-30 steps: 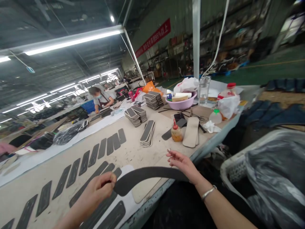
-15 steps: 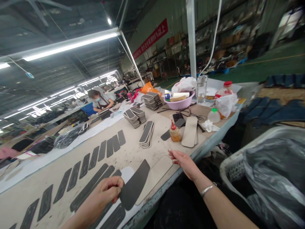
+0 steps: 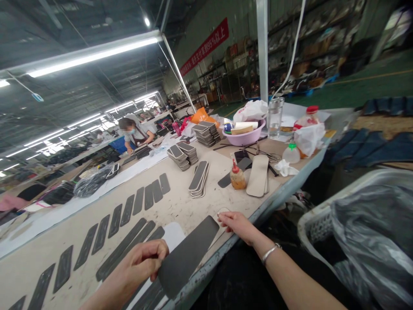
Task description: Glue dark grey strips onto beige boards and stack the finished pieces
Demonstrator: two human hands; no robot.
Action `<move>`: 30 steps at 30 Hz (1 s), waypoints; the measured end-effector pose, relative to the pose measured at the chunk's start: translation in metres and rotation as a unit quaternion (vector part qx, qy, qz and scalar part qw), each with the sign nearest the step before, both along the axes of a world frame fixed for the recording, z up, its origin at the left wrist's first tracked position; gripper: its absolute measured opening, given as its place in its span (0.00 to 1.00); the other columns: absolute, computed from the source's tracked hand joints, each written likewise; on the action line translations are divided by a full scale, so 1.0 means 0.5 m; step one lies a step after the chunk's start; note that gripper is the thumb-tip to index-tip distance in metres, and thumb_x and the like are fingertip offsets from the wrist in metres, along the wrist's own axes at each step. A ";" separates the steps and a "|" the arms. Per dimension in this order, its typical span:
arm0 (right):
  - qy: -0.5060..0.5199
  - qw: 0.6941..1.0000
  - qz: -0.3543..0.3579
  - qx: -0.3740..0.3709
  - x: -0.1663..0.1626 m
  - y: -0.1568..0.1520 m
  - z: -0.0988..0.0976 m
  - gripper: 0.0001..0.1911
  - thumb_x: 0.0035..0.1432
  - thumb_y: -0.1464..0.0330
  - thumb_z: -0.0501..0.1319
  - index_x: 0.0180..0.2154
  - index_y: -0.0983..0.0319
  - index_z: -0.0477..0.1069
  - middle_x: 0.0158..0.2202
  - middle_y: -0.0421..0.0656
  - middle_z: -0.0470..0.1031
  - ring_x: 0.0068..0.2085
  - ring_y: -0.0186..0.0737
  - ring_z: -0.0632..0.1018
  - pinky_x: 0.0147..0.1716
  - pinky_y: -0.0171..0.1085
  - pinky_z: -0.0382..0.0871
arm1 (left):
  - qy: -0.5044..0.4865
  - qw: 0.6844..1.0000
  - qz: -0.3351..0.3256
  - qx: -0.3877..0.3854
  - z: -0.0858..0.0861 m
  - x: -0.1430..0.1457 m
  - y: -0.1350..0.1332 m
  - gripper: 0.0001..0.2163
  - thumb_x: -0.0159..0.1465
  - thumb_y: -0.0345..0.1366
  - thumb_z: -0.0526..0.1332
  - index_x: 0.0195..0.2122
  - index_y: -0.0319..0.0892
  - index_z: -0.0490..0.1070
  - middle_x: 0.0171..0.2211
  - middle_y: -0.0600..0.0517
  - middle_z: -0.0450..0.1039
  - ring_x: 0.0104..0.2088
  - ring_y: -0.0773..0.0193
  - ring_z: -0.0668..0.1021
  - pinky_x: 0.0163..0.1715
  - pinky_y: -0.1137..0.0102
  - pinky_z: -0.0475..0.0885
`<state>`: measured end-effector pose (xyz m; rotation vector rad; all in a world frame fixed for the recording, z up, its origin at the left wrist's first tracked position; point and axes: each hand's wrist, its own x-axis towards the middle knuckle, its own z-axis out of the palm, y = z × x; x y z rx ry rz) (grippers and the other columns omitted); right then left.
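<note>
My left hand [image 3: 145, 262] pinches a dark grey rounded panel [image 3: 190, 254] by its near end and holds it tilted over the table edge. At its far end my right hand [image 3: 235, 224] has its fingers drawn together; whether they grip the dark panel or the beige panel [image 3: 222, 210] below cannot be made out. The dark panel covers most of that beige one. More dark strips [image 3: 121, 247] lie beside my left hand, with a white sheet [image 3: 174, 232] partly under the held panel.
Rows of dark strips [image 3: 88, 245] cover the table's left. Stacked panels [image 3: 198, 181], a red-tipped glue bottle [image 3: 238, 176], beige panels [image 3: 257, 176] and a purple basin [image 3: 243, 135] stand farther back. A bag-lined basket [image 3: 312, 232] is at right. A person [image 3: 135, 131] works across the table.
My right hand has moved left and closed its fingers near the dark panel's far end. The dark panel has swung flatter, its far end now reaching toward my right hand.
</note>
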<state>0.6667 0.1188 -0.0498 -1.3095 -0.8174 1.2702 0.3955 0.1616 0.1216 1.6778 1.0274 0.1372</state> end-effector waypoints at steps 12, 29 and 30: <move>0.022 0.998 0.049 -0.014 -0.018 0.013 -0.007 0.15 0.50 0.58 0.63 0.35 0.62 0.75 0.28 0.41 0.72 0.29 0.35 0.71 0.24 0.32 0.64 | -0.052 0.998 -0.030 -0.022 0.001 -0.017 0.007 0.02 0.48 0.30 0.54 0.22 0.41 0.59 0.25 0.54 0.58 0.25 0.68 0.62 0.24 0.73 0.59; -0.087 0.992 -0.013 -0.090 0.018 0.008 0.001 0.12 0.54 0.68 0.60 0.39 0.64 0.76 0.21 0.39 0.73 0.22 0.33 0.73 0.26 0.30 0.68 | 0.003 0.998 0.058 -0.036 -0.064 -0.029 0.035 0.03 0.48 0.34 0.54 0.22 0.40 0.60 0.18 0.57 0.54 0.21 0.70 0.58 0.22 0.74 0.53; -0.113 0.989 -0.020 -0.090 0.027 0.009 0.000 0.12 0.54 0.67 0.59 0.39 0.64 0.76 0.21 0.39 0.73 0.22 0.33 0.73 0.26 0.31 0.68 | 0.011 0.997 0.068 -0.039 -0.086 -0.032 0.044 0.04 0.48 0.35 0.54 0.21 0.40 0.60 0.17 0.58 0.54 0.20 0.71 0.58 0.21 0.74 0.52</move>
